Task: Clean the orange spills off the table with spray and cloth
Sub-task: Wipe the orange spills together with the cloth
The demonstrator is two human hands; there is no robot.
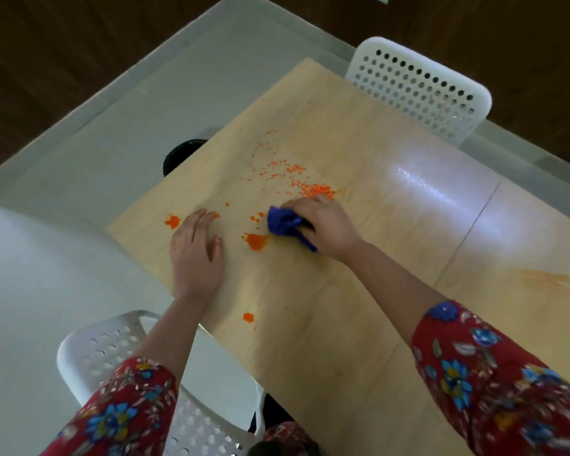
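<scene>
A light wooden table (359, 291) carries orange spills: a large blob (256, 241), a blob near the left edge (172, 221), a small one close to me (248, 317), and a scatter of fine orange specks (297, 179) farther away. My right hand (323, 222) grips a bunched blue cloth (285, 225) and presses it on the table just right of the large blob. My left hand (196, 255) lies flat on the table, fingers straight, beside the left blob. No spray bottle is in view.
One white perforated chair (418, 87) stands at the table's far side, another (119, 350) at the near left under my left arm. A dark round object (178, 156) sits on the floor past the table's left edge. A faint orange smear (547, 278) marks the right.
</scene>
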